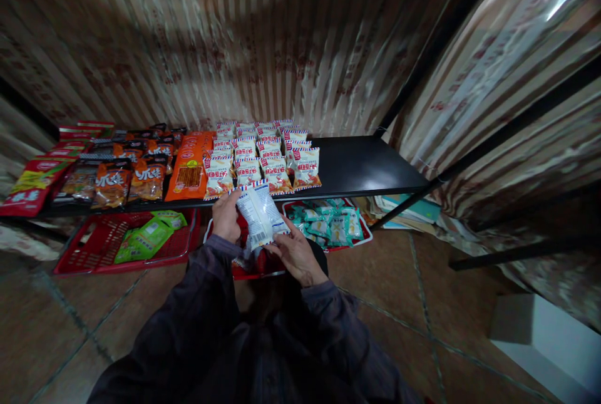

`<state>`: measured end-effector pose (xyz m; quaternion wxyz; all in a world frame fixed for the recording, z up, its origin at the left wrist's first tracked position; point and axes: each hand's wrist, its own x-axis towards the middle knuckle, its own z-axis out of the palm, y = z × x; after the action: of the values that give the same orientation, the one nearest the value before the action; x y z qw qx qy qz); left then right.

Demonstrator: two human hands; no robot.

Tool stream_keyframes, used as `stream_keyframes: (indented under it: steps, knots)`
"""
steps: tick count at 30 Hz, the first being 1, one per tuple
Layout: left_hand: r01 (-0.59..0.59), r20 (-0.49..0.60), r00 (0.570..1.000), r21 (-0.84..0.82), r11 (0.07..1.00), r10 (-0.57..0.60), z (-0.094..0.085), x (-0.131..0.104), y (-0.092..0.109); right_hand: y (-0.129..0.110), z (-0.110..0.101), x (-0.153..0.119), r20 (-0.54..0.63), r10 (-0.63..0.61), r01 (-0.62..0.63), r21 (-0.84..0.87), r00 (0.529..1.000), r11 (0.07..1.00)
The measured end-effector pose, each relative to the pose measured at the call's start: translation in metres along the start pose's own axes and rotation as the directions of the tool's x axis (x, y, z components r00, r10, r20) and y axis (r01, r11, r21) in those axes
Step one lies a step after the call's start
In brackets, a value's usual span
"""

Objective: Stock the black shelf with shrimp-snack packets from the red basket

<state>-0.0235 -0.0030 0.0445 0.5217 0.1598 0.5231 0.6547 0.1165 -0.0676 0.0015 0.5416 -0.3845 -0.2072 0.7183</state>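
Observation:
A white snack bag (260, 213) with a striped edge is held between both hands, its printed back and barcode facing up. My left hand (226, 216) grips its left edge, and my right hand (298, 252) pinches the lower right corner. Just beyond it, similar white snack bags (275, 172) stand in rows on a black shelf (361, 163). Under the held bag is a red basket (263, 275), largely hidden by my hands and the bag; what lies inside is hard to make out.
Left along the shelf are orange packets (190, 166), clear-and-orange snack bags (113, 181) and red bags (35, 181). Below stand a red basket (89, 244) with green packets (148, 241) and another holding teal packets (331, 225). A white box (554, 341) sits right on the tiled floor.

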Motion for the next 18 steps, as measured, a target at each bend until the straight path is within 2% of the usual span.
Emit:
stream_keyframes:
  steps: [4,7,10,14,16,18]
  knots:
    - [0.069,0.201,0.975,0.110,0.992,-0.090,-0.004,0.000,0.005,0.000,-0.010,0.001,-0.008,0.027,-0.027,0.012,1.000,1.000]
    - [0.082,0.259,0.956,0.227,0.971,-0.141,-0.007,0.001,0.010,-0.001,-0.018,0.002,-0.036,0.030,-0.029,0.015,0.999,0.999]
    - [0.007,0.368,0.920,0.329,0.944,-0.136,-0.009,0.003,0.014,-0.003,-0.025,0.002,-0.084,-0.015,0.010,-0.056,0.996,0.998]
    - [-0.110,0.508,0.852,0.412,0.904,-0.128,-0.006,0.003,0.018,-0.008,-0.032,0.001,-0.102,-0.046,0.020,-0.246,0.994,0.969]
    - [-0.147,0.517,0.848,0.445,0.884,-0.119,-0.004,0.002,0.017,-0.010,-0.033,-0.001,-0.078,-0.041,0.016,-0.295,0.996,0.955]
    - [-0.184,0.480,0.875,0.452,0.873,-0.064,-0.002,0.003,0.016,-0.010,-0.033,-0.002,-0.059,-0.045,0.026,-0.288,0.997,0.957]
